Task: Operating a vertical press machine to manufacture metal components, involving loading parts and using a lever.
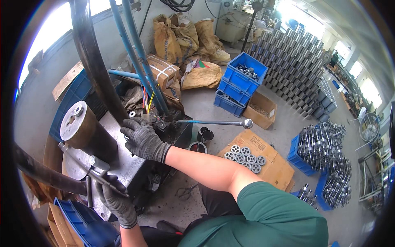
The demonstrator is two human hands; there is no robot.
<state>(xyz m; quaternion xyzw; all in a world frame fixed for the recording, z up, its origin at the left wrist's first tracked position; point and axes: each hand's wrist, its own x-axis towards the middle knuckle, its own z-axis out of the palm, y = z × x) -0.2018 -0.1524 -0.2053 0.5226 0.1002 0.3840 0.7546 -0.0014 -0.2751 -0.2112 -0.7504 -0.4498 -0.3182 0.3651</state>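
- The left hand [117, 197], in a dark grey knit glove, sits at about seven o'clock in the view, fingers curled shut around a thin metal rod [98, 175] that slants up toward ten o'clock.
- Just above it, at nine o'clock, a thick brown cylinder [84, 127] with a pale metal end cap lies on the grey steel machine block [125, 164].
- The right hand [142, 138], gloved the same, rests near the centre-left on the top of the block, fingers spread and bent, pressing down flat; whether it grips anything beneath cannot be told.
- A wide black hose [92, 53] and two blue pipes [133, 49] rise from the machine toward twelve o'clock.
- To the right of the right hand, a blue lever with a steel ball end [247, 123] reaches toward three o'clock.
- Below the lever, small grey toothed wheels [245, 155] lie in rows on flattened cardboard [267, 162] on the floor.
- At one o'clock stand stacked blue crates [240, 80] and a wall of metal cylinders [292, 61].
- At four o'clock, blue crates hold bundles of metal shafts [329, 156].
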